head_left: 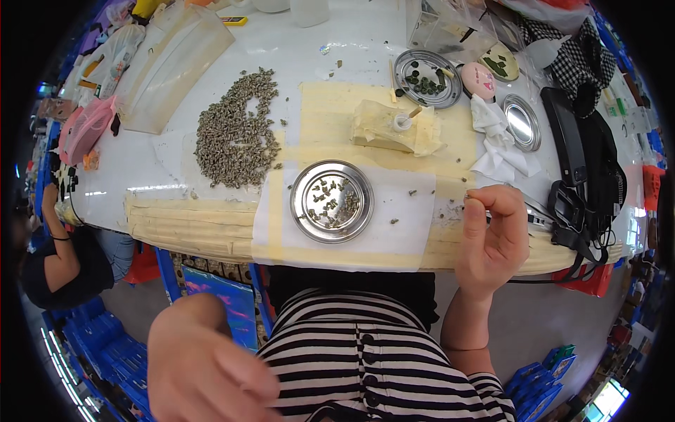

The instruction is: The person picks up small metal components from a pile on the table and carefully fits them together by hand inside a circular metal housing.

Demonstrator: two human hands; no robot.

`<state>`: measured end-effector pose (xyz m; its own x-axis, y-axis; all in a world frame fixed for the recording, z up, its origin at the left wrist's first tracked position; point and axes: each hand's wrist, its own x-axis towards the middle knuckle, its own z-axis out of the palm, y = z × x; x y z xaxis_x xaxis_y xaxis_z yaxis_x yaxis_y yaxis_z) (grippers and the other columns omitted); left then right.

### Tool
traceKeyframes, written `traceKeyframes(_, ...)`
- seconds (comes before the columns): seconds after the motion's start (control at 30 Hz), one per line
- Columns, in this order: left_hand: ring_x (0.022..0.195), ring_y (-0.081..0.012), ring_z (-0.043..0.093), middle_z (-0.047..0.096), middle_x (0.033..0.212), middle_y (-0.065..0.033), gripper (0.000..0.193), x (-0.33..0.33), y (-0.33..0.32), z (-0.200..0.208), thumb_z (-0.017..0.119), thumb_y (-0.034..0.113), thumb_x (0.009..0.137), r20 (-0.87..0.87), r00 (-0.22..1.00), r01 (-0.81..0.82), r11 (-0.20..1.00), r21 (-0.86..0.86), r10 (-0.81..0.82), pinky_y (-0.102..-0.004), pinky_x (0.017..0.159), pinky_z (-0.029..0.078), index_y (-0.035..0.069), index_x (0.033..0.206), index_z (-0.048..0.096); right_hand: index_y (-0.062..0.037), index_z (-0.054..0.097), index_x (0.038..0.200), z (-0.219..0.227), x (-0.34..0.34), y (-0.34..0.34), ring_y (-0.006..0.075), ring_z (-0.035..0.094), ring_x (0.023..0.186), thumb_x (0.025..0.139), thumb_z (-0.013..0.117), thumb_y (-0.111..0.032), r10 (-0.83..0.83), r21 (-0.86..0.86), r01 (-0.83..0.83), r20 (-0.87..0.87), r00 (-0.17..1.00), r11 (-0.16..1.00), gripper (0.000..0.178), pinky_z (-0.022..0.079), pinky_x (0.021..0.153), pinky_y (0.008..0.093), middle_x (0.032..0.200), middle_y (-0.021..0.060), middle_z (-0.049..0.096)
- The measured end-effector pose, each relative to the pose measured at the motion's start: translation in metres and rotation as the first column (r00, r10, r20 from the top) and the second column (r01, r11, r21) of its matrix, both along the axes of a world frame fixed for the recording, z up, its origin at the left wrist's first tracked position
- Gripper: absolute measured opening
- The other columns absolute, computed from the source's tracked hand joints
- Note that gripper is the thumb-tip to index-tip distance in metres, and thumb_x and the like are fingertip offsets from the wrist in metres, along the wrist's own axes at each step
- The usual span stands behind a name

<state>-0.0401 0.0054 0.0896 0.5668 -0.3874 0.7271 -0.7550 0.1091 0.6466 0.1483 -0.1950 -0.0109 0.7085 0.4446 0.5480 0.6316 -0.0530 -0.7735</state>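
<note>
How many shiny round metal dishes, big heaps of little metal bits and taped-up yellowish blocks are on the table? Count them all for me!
Shiny dishes: 3 (front dish, back dish, right dish)
Big heap of metal bits: 1
Taped block: 1
Total: 5

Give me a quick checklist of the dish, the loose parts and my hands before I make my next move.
1. Round metal dish on the white paper: ok, it lies flat with small metal parts inside.
2. Pile of metal parts apart from the dish: ok, beyond it to the left.
3. Paper free of stray parts: not ok, a few lie right of the dish.
4. Right hand holding a part: cannot tell; thumb and forefinger pinch, contents too small.
5. Left hand over the table: not ok, it is blurred near your lap.
</note>
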Motion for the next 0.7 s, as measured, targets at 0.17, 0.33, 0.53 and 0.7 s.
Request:
traceKeyframes(0.17,0.072,-0.0221,0.057,0.059,0.079,-0.0088,0.023,-0.032,-0.017,0.082,0.053,0.022,0.085,0.201,0.979,-0.109,0.889,0.444,0.020,-0.0346,0.067,0.044,0.002,0.082,0.062,0.0008,0.063,0.088,-0.004,0.004,-0.003,0.0166,0.055,0.071,0.084,0.069,0.003,-0.035,-0.019,0.035,0.010,0.999,0.999,0.008,0.046,0.067,0.0258,0.083,0.0083,0.063)
traceKeyframes(0.33,0.073,-0.0219,0.057,0.059,0.079,-0.0086,0.022,-0.033,-0.027,0.085,0.052,0.022,0.085,0.338,0.941,-0.218,0.805,0.551,0.024,-0.0341,0.067,0.044,0.002,0.082,0.062,0.0005,0.063,0.087,-0.004,-0.001,0.001,0.0166,0.055,0.071,0.083,0.070,0.005,-0.043,-0.020,0.044,0.054,0.998,0.999,0.009,0.046,0.066,0.0257,0.082,0.0079,0.063)
traceKeyframes(0.53,0.073,-0.0216,0.057,0.059,0.080,-0.0084,0.021,-0.022,-0.023,0.078,0.052,0.021,0.085,0.361,0.932,-0.202,0.794,0.573,-0.024,-0.0334,0.066,0.043,0.003,0.081,0.062,0.0004,0.064,0.087,0.000,0.003,0.002,0.0174,0.056,0.069,0.080,0.071,0.006,0.050,-0.074,-0.041,0.124,0.991,0.996,0.011,0.046,0.063,0.0258,0.081,0.0084,0.063)
traceKeyframes(0.7,0.074,-0.0213,0.057,0.059,0.080,-0.0082,0.020,-0.012,-0.027,0.082,0.052,0.020,0.085,0.346,0.938,-0.191,0.779,0.597,-0.035,-0.0328,0.066,0.043,0.004,0.080,0.062,0.0000,0.065,0.086,0.002,0.002,0.002,0.0184,0.057,0.070,0.078,0.072,0.006,0.081,-0.068,-0.073,0.131,0.988,0.995,0.012,0.047,0.062,0.0265,0.081,0.0092,0.063)
